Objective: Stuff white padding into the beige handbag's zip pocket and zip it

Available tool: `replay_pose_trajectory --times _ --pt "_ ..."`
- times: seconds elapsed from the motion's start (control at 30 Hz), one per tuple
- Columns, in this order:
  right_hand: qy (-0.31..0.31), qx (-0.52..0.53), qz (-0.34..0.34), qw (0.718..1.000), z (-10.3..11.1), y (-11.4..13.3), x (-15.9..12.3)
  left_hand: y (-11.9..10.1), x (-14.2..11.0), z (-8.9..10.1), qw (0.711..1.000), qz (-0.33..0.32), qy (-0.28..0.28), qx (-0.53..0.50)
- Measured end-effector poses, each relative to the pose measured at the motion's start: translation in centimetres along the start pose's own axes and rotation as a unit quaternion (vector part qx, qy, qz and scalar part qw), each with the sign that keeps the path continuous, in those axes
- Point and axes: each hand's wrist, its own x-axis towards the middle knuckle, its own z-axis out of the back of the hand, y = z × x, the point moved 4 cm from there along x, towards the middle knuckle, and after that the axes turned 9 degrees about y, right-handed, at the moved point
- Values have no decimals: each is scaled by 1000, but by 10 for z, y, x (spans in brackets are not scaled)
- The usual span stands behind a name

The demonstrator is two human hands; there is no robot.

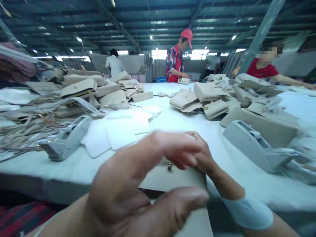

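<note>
My left hand (pixel 128 191) is raised close to the camera, blurred. Its forefinger and thumb are curved apart in a C shape and nothing shows between them. Behind it a flat beige bag (pixel 172 177) with a small metal clasp lies at the near edge of the white table (pixel 187 125). My right hand (pixel 206 158) reaches in from the right with a white sleeve guard on the forearm. Its curled fingers grip the bag's top edge and are partly hidden by my left forefinger.
Grey tape dispensers stand at left (pixel 66 140) and right (pixel 251 144). White pads (pixel 118 130) lie mid-table. Beige bags are piled at left (pixel 81 89) and centre (pixel 197 98), with straps (pixel 24 125) heaped far left. A person in a red cap (pixel 176 59) and another in red (pixel 264 67) work opposite.
</note>
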Motion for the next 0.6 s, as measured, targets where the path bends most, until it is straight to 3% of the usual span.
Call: replay_pose_trajectory --times 0.03,0.07,0.1,0.13,0.27,0.43,0.6 --pt "-2 14 -1 1000 1 -2 0 9 -14 -10 999 -9 35 14" --pt "-1 30 1 1000 2 -4 1 19 -31 -25 993 -25 108 45" --pt "1 45 3 999 3 -6 2 32 -49 -34 987 -46 121 94" --pt "4 57 4 998 3 -7 3 46 -68 -42 978 -50 124 158" --pt "8 75 10 997 1 -9 8 103 -120 -52 950 69 78 295" --pt "-2 104 -5 995 1 -7 10 126 -118 -59 950 52 125 280" --pt "-25 266 -43 963 15 -5 1 135 -94 -53 960 25 174 218"
